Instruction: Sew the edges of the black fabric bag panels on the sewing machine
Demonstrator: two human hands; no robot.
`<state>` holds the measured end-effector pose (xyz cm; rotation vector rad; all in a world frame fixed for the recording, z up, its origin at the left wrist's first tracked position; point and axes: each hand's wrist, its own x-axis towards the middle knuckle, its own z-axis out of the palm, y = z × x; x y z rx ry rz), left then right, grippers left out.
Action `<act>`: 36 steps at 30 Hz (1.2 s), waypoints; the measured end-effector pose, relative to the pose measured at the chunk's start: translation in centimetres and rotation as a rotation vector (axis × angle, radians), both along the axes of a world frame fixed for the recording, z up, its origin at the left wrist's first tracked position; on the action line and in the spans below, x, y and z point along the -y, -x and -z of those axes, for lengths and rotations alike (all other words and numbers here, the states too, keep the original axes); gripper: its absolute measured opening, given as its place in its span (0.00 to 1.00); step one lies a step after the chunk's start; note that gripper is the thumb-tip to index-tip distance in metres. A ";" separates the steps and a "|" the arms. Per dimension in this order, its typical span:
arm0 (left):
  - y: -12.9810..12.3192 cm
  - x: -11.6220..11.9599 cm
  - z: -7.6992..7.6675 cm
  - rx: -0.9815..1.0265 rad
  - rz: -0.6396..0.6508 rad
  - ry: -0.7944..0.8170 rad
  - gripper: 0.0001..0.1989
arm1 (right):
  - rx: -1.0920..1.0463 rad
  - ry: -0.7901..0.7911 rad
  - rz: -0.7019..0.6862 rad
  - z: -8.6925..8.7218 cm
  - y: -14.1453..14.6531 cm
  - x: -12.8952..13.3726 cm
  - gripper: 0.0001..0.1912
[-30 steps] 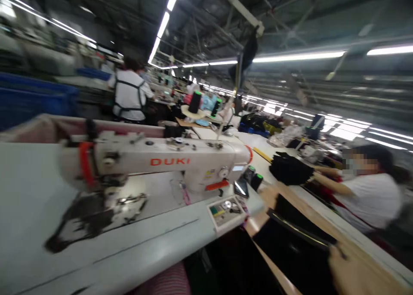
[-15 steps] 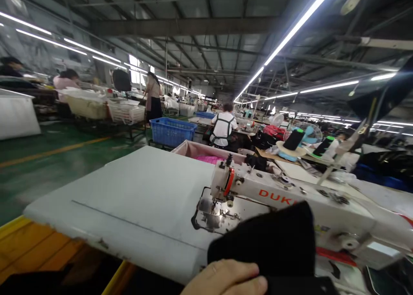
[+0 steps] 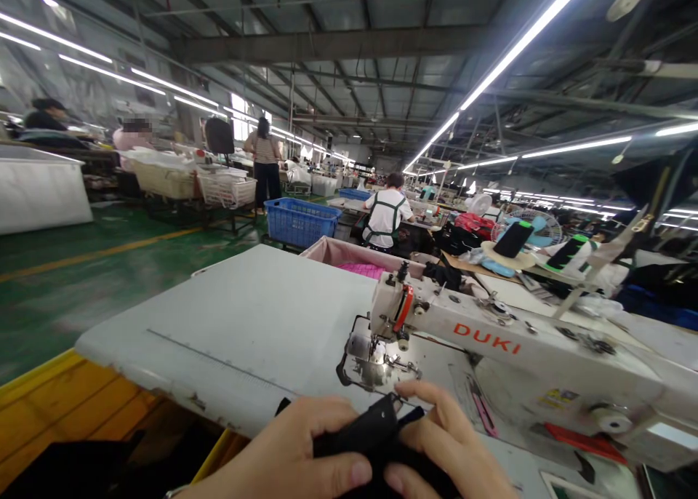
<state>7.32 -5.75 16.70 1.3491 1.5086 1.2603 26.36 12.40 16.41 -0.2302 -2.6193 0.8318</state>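
At the front edge of the white sewing table (image 3: 229, 317), both hands hold a piece of black fabric (image 3: 376, 433). My left hand (image 3: 299, 448) has its fingers and thumb closed on its left side. My right hand (image 3: 452, 441) grips the right side, with its index finger raised towards the needle area. A folded black edge and a narrow dark strip stick up between the hands. Just beyond them stands the DUKI sewing machine (image 3: 491, 339), its needle and metal plate uncovered by fabric. Pink-handled snips (image 3: 480, 406) lie under the machine arm.
A yellow bin (image 3: 81, 397) holding dark fabric is below the table at left. Behind the table are a pink-lined bin (image 3: 327, 250) and a blue crate (image 3: 299, 222). Black thread cones (image 3: 512, 239) stand at right. A person in white (image 3: 387, 212) sits ahead.
The black fabric has come down from in front of the machine and is now bunched low. My left hand shows more fully, and my right hand has come into sight. The view has shifted slightly.
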 end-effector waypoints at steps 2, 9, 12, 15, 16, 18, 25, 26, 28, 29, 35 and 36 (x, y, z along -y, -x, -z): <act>-0.2 -0.1 0.2 0.020 -0.026 -0.033 0.18 | 0.005 0.033 -0.039 -0.9 0.1 0.4 0.08; -0.1 0.1 0.3 0.319 -0.014 0.003 0.20 | -0.022 0.248 -0.062 -2.3 0.5 2.2 0.07; 0.0 0.3 0.7 0.315 -0.094 -0.002 0.18 | -0.116 0.280 0.045 -1.6 0.6 2.8 0.06; 0.0 0.4 1.5 0.381 -0.114 -0.006 0.19 | -0.200 0.284 0.101 -1.0 0.6 3.4 0.07; 0.0 0.4 1.8 0.396 -0.122 -0.008 0.20 | -0.212 0.281 0.114 -0.8 0.6 3.6 0.08; 0.0 0.4 2.2 0.418 -0.133 -0.007 0.18 | -0.220 0.276 0.138 -0.7 0.7 3.9 0.09; -0.4 0.6 3.2 0.489 -0.200 0.015 0.16 | -0.140 0.247 0.186 -1.1 0.8 4.1 0.08; -0.5 0.6 3.3 0.498 -0.204 0.020 0.16 | -0.111 0.247 0.182 -1.2 0.7 4.0 0.08; -0.6 0.6 3.3 0.523 -0.210 0.029 0.16 | -0.043 0.250 0.182 -1.4 0.6 4.0 0.07; -0.7 0.5 3.2 0.544 -0.211 0.027 0.17 | -0.016 0.250 0.187 -1.5 0.5 4.1 0.07; -1.1 0.3 2.6 0.660 -0.244 0.023 0.16 | -0.046 0.225 0.226 -1.0 0.6 4.2 0.07; -1.2 0.2 2.6 0.663 -0.258 0.027 0.15 | -0.059 0.220 0.229 -0.9 0.7 4.2 0.07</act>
